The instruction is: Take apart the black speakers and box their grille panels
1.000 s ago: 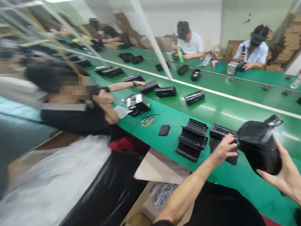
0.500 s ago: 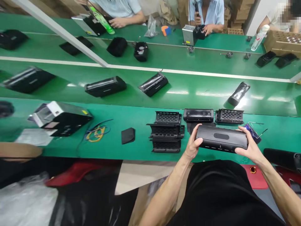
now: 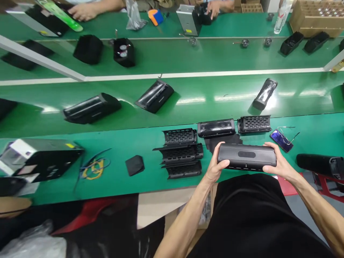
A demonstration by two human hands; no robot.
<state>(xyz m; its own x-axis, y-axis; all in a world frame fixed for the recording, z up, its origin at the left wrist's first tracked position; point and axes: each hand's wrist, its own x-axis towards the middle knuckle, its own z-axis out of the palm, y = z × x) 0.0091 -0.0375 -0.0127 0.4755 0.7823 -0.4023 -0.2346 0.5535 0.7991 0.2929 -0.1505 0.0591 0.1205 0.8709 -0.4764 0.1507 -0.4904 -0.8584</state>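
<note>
Both my hands grip a black bar-shaped speaker (image 3: 246, 156) by its ends, level above the green bench (image 3: 120, 193). My left hand (image 3: 218, 161) wraps its left end, and my right hand (image 3: 276, 162) wraps its right end. Just beyond it lies a similar speaker body (image 3: 216, 128) with a perforated black grille half (image 3: 254, 124) to its right. To the left are several stacked black grille halves (image 3: 181, 154). A phone with a purple screen (image 3: 281, 140) and eyeglasses (image 3: 288, 134) lie near my right hand.
A black cylinder (image 3: 319, 165) rests at the right. Left along the bench are a black pad (image 3: 134, 165), yellow and blue wires (image 3: 94, 168) and a metal-and-black machine (image 3: 40, 159). Several black units sit on the belts beyond. Co-workers' hands (image 3: 83, 10) show at the far bench.
My view has swung from the left to straight down the bench. The speaker has turned from a tilted hold at the right to level in front of me, held in both hands.
</note>
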